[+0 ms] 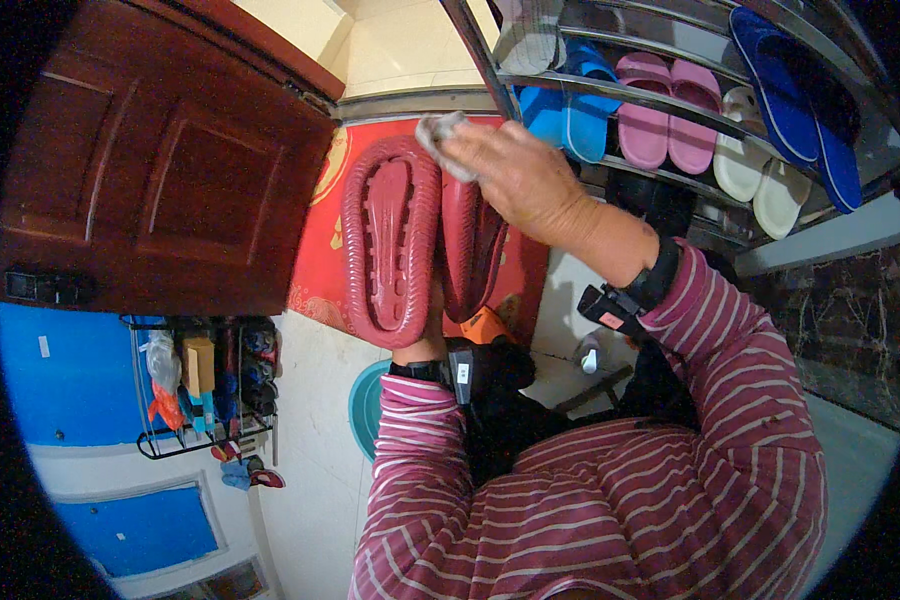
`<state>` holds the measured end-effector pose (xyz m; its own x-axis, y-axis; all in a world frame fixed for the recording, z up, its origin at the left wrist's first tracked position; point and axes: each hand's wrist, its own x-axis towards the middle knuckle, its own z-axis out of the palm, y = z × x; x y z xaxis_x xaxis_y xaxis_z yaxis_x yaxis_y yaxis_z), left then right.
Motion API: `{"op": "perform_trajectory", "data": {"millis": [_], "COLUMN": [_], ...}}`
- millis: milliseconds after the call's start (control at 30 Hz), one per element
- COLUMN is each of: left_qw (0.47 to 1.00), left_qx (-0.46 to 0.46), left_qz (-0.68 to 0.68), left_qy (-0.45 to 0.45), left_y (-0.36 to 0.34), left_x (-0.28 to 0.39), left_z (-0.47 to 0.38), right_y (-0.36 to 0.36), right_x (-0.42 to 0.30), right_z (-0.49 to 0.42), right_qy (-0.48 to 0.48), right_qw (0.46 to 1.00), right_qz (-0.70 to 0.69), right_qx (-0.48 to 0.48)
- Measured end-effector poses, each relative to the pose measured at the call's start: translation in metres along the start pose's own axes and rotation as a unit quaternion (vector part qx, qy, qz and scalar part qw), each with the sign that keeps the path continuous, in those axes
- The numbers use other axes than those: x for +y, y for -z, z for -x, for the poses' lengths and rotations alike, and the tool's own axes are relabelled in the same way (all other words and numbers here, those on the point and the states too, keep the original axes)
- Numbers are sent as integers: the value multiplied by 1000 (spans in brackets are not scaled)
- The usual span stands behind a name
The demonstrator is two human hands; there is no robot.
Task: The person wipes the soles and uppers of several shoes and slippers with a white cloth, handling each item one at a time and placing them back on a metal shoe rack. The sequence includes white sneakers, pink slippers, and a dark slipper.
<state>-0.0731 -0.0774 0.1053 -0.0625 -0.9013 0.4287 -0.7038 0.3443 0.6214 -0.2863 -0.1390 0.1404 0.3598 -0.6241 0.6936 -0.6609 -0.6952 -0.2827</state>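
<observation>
Two dark red rubber slippers are in front of me: one (390, 240) shows its grooved, ridged-edge face, and the other (466, 247) is turned on its side next to it. My left hand (436, 304) reaches up from below and holds them; only a strip of skin shows between the slippers, and its fingers are hidden behind them. My right hand (525, 180) grips a crumpled greyish-white cloth (442, 139) at the upper end of the sideways slipper.
A red patterned mat (319, 262) lies below the slippers by a brown door (172, 165). At upper right stands a metal shoe rack (667, 109) with several slippers. A teal basin (366, 409) is beside my left forearm. Another rack (202, 442) with mixed items stands at left.
</observation>
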Motion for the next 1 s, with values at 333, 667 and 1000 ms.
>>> {"op": "perform_trajectory", "data": {"millis": [333, 667, 1000], "left_qw": [997, 979, 994], "left_qx": [-10, 20, 29], "left_qz": [55, 172, 95], "left_qy": [52, 108, 47], "left_y": [-2, -2, -4], "left_x": [-1, -16, -6], "left_z": [26, 26, 23], "right_y": [-32, -48, -37], "right_x": [8, 20, -8], "right_z": [29, 32, 14], "right_qy": [-131, -224, -93], "right_qw": [987, 955, 995], "right_qz": [-88, -193, 22], "right_qx": [22, -12, 2]}}
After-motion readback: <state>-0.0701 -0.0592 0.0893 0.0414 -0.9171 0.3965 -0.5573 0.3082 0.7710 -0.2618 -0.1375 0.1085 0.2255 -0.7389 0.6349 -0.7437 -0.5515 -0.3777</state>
